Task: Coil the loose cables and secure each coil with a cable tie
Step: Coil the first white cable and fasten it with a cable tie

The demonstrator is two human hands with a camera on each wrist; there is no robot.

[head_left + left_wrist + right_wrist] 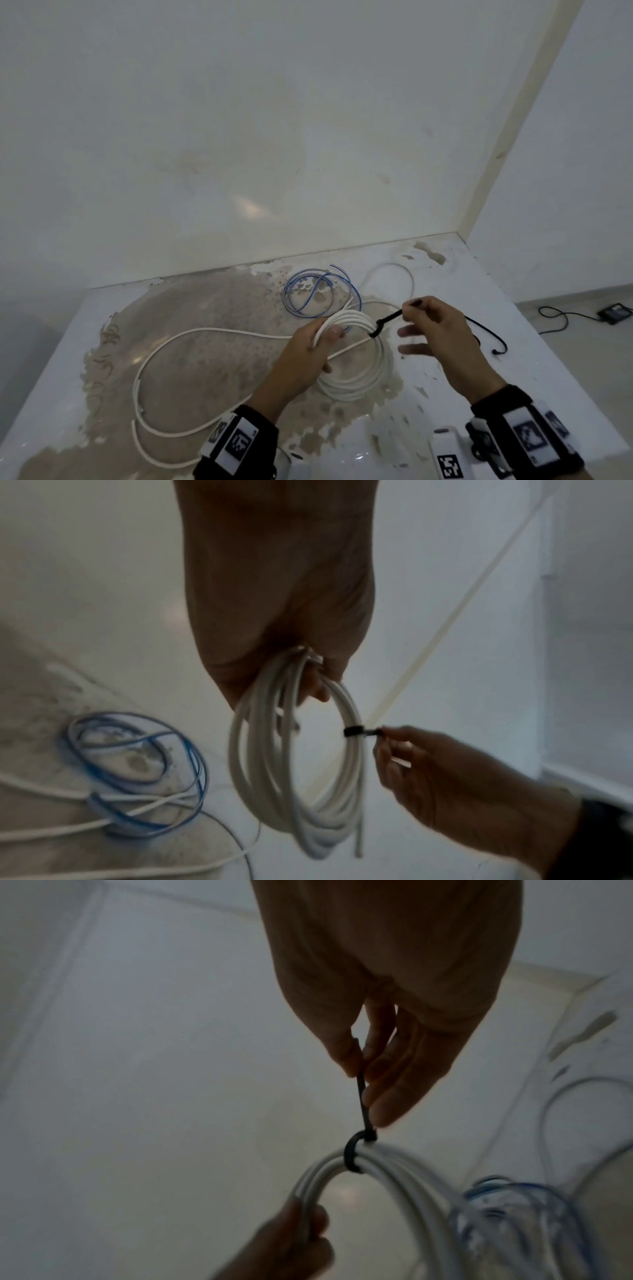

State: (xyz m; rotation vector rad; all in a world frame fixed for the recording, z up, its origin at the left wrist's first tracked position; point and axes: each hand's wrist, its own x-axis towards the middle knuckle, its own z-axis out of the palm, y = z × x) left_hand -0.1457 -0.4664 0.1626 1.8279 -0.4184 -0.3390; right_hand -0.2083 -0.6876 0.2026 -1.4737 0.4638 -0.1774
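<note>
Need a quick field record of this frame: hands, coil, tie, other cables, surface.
left hand: grips white coil at its top, holds it up
right hand: pinches tail of black tie
tie: looped round the coil strands, tail pulled away from coil
white coil: several loops bundled; one loose white length trails across table
blue cable: loose loops on table behind coil, no tie visible
black cable: lies right of right hand
table: white, worn brown patches

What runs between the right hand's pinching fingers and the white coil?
The black cable tie's tail spans it, from the right hand to its loop round the white coil; right wrist view shows this.
</note>
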